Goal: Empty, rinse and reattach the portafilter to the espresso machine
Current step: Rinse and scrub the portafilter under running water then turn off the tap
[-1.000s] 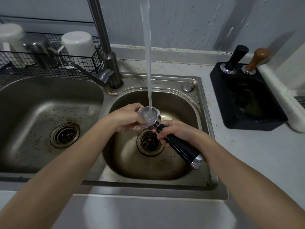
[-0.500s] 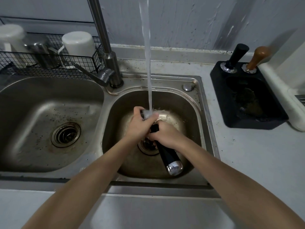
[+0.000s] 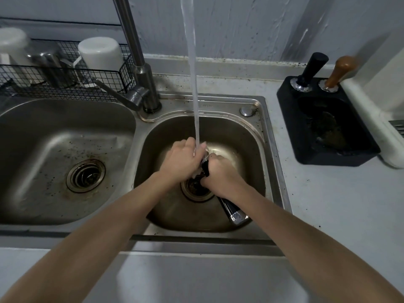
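Note:
Over the right sink basin [image 3: 247, 149] I hold the portafilter [image 3: 232, 211] under a running stream of water [image 3: 193, 62]. My right hand [image 3: 220, 176] grips its black handle, whose chrome end cap points toward me. My left hand [image 3: 182, 160] wraps over the metal basket end, hiding most of it. Water hits my left fingers and the basket. The drain strainer [image 3: 195, 189] lies just beneath my hands.
A tall faucet [image 3: 140, 62] stands behind the sinks, its lever pointing left. The left basin [image 3: 43, 138] has its own drain. A wire rack [image 3: 65, 84] with cups sits back left. A black knock box [image 3: 323, 127] with two tampers stands on the right counter.
My hands and the portafilter have dropped lower into the basin and closer together. The basket was open to the stream; my left hand now covers it. The handle swung toward me.

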Demonstrator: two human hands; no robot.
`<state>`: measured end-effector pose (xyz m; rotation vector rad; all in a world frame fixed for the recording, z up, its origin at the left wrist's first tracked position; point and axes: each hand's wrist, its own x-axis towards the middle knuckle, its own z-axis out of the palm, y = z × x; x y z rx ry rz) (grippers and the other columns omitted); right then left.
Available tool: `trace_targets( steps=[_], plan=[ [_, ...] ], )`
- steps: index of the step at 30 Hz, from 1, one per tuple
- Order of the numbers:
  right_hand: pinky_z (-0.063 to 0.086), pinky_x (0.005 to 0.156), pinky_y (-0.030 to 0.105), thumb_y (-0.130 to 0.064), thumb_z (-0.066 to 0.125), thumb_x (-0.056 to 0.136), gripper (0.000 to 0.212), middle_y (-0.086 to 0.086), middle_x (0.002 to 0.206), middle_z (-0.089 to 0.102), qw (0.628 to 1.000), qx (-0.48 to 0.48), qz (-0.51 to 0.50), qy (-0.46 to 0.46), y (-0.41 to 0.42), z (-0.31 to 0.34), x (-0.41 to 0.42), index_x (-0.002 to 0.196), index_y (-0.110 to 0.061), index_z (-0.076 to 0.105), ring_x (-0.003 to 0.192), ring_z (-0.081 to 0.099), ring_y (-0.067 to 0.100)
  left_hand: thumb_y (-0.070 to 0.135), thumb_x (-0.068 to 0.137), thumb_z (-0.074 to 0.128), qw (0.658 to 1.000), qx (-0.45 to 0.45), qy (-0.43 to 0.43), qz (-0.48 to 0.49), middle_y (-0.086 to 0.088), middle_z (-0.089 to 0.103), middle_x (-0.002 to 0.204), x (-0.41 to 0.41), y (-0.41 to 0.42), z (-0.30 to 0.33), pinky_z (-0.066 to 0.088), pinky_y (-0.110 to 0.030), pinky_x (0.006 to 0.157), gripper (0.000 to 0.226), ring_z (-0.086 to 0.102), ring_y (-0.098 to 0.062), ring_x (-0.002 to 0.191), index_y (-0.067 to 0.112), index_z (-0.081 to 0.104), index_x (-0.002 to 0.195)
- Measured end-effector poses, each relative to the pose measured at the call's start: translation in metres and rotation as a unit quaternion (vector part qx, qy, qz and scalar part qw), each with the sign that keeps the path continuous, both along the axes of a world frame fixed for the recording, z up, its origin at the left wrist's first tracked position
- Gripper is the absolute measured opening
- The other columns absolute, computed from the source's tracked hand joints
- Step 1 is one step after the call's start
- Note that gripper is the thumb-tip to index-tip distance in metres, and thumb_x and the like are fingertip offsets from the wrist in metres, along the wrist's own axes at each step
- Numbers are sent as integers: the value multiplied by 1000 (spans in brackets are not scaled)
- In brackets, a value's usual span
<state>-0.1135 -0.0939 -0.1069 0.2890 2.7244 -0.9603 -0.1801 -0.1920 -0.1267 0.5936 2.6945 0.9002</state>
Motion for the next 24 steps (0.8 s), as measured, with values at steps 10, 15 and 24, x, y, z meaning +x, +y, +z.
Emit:
trace_targets(
  steps=[10, 15, 24],
  plan=[
    [41, 64, 31, -11, 55, 82, 60, 17, 116, 53, 994, 52, 95, -28, -6, 10, -17, 137, -12, 29, 97, 56, 31, 30, 98, 31, 984, 85, -154, 24, -7, 57, 106, -9, -15, 1, 36, -28, 84, 38, 53, -20, 102, 7, 57, 114],
    [47, 61, 29, -11, 58, 81, 40, 15, 109, 59, 993, 63, 75, -60, -9, 12, -27, 120, -6, 53, 86, 61, 27, 26, 95, 42, 979, 117, -168, 17, -13, 45, 131, -10, -29, -3, 33, -27, 90, 35, 44, -19, 113, 13, 48, 127],
    [43, 73, 34, -4, 50, 88, 42, 17, 118, 52, 977, 195, 91, -14, -16, 9, -14, 129, -2, 41, 108, 54, 32, 24, 82, 61, 948, 160, -211, 175, -1, 57, 76, -10, 0, -4, 46, -26, 58, 10, 55, -18, 68, 15, 59, 84]
  ],
)
